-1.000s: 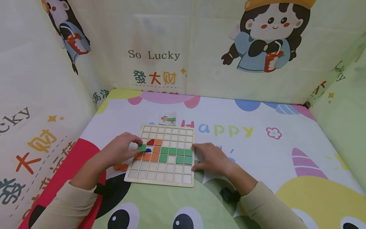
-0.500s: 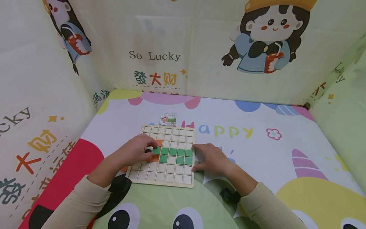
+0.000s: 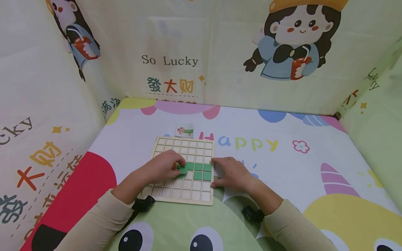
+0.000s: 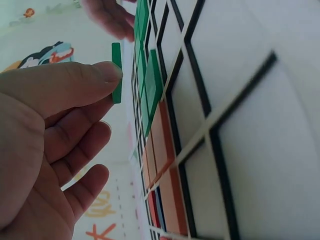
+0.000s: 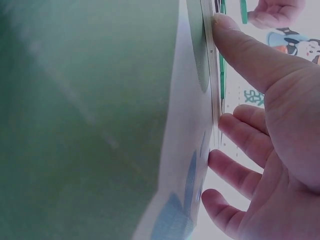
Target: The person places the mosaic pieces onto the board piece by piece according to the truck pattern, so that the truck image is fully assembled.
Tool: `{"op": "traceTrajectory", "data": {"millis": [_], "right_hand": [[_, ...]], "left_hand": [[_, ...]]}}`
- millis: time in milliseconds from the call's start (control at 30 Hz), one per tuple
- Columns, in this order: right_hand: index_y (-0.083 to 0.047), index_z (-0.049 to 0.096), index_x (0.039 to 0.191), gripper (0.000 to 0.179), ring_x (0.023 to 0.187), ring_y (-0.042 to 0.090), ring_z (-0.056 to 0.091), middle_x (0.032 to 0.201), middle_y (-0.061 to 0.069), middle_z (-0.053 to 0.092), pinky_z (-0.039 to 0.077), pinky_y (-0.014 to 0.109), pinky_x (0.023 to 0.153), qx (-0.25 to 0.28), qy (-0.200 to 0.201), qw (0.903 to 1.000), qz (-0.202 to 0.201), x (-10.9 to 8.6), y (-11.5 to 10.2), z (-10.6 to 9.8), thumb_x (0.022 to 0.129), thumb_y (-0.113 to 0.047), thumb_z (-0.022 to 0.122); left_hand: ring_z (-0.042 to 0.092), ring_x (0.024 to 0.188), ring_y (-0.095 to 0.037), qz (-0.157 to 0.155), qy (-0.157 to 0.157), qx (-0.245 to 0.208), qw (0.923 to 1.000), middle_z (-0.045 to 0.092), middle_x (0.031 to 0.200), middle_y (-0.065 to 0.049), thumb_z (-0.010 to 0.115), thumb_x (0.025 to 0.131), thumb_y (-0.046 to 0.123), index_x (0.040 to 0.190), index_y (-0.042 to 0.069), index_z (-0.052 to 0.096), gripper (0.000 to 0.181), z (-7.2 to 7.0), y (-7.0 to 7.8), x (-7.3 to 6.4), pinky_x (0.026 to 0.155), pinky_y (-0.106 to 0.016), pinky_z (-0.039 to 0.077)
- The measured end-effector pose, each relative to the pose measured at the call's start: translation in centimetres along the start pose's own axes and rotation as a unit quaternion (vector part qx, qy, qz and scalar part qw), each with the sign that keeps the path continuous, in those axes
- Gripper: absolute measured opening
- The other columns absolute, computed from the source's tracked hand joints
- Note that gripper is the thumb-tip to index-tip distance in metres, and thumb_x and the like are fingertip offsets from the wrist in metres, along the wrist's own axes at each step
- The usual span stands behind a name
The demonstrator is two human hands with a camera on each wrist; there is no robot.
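My left hand pinches a green square tile between thumb and fingertips. It holds the tile over the middle of a wooden grid board, apart from the surface in the left wrist view. Green tiles fill several cells in the board's right half. Orange tiles lie in cells under the left hand, mostly hidden in the head view. My right hand touches the board's right edge with thumb and fingertips, its fingers spread and fairly straight.
A small picture card with a gridded pattern lies just behind the board. A printed cloth covers the table, with patterned fabric walls around it. Dark straps show at both wrists.
My left hand has carried the green tile rightward across the board, from the left edge to the middle, and now covers the orange cells. The right hand has stayed at the board's edge.
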State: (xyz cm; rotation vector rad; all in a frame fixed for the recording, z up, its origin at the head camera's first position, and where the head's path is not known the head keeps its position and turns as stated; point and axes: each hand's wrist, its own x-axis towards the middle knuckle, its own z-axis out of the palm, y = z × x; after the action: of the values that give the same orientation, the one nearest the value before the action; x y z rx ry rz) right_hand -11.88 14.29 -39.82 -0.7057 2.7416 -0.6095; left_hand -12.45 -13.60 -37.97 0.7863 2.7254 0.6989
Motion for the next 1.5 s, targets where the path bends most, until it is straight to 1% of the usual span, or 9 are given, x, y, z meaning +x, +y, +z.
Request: {"op": "traceTrajectory", "data": {"millis": [133,267,533,633,867,1067,1500], "right_hand": [[-0.01,0.05,0.146,0.086,0.132,0.033,0.045,0.143,0.008,0.056,0.039,0.055,0.104,0.001,0.0,1.0,0.002,0.0,0.0,0.0,0.076,-0.044,0.086],[-0.011,0.05,0.146,0.086,0.132,0.033,0.046,0.142,0.007,0.056,0.039,0.055,0.103,0.001,-0.001,1.0,0.001,0.0,0.1,0.0,0.076,-0.045,0.086],[-0.01,0.05,0.146,0.085,0.131,0.033,0.046,0.142,0.008,0.056,0.04,0.055,0.102,0.001,0.0,1.0,-0.002,0.0,0.1,0.0,0.076,-0.044,0.086],[-0.01,0.051,0.146,0.085,0.131,0.033,0.046,0.142,0.008,0.056,0.04,0.055,0.102,0.002,0.001,1.0,-0.002,0.0,0.1,0.0,0.076,-0.044,0.085],[-0.009,0.05,0.146,0.086,0.131,0.033,0.046,0.141,0.008,0.056,0.04,0.056,0.102,0.002,0.002,1.0,-0.003,0.0,0.1,0.0,0.076,-0.045,0.085],[-0.009,0.051,0.145,0.086,0.13,0.034,0.047,0.141,0.008,0.057,0.04,0.055,0.101,0.001,0.004,1.0,-0.006,-0.1,0.1,-0.1,0.076,-0.044,0.086],[-0.008,0.051,0.145,0.085,0.13,0.033,0.047,0.141,0.008,0.057,0.041,0.055,0.1,0.0,0.001,1.0,-0.007,-0.1,0.0,-0.3,0.077,-0.045,0.085]], "left_hand": [[0.056,0.097,-0.017,0.014,-0.004,0.009,0.9999,0.065,0.1,0.005,0.079,0.087,0.013,0.104,0.01,0.074,0.018,0.3,0.4,0.4,0.088,-0.036,0.049],[0.057,0.102,-0.018,0.014,-0.014,0.017,0.9997,0.065,0.101,0.005,0.078,0.088,0.013,0.105,0.011,0.073,0.018,0.6,0.6,0.6,0.092,-0.037,0.048],[0.054,0.106,-0.018,-0.012,-0.035,0.014,0.9992,0.063,0.102,0.007,0.077,0.088,0.016,0.106,0.015,0.072,0.019,1.1,1.0,0.8,0.093,-0.036,0.047],[0.054,0.105,-0.018,-0.012,-0.036,0.019,0.9991,0.063,0.101,0.007,0.078,0.087,0.016,0.106,0.016,0.073,0.019,1.2,1.1,0.9,0.093,-0.036,0.047],[0.053,0.104,-0.019,0.001,-0.033,0.024,0.9992,0.064,0.1,0.007,0.078,0.087,0.014,0.107,0.014,0.073,0.02,1.4,0.9,0.8,0.091,-0.037,0.046],[0.054,0.105,-0.02,0.008,-0.03,0.027,0.9992,0.064,0.101,0.006,0.078,0.087,0.014,0.107,0.014,0.073,0.021,1.4,1.0,0.8,0.093,-0.038,0.046],[0.054,0.107,-0.021,0.016,-0.036,0.022,0.999,0.066,0.103,0.005,0.077,0.087,0.013,0.109,0.012,0.073,0.022,1.3,1.4,0.7,0.096,-0.039,0.045]]}}
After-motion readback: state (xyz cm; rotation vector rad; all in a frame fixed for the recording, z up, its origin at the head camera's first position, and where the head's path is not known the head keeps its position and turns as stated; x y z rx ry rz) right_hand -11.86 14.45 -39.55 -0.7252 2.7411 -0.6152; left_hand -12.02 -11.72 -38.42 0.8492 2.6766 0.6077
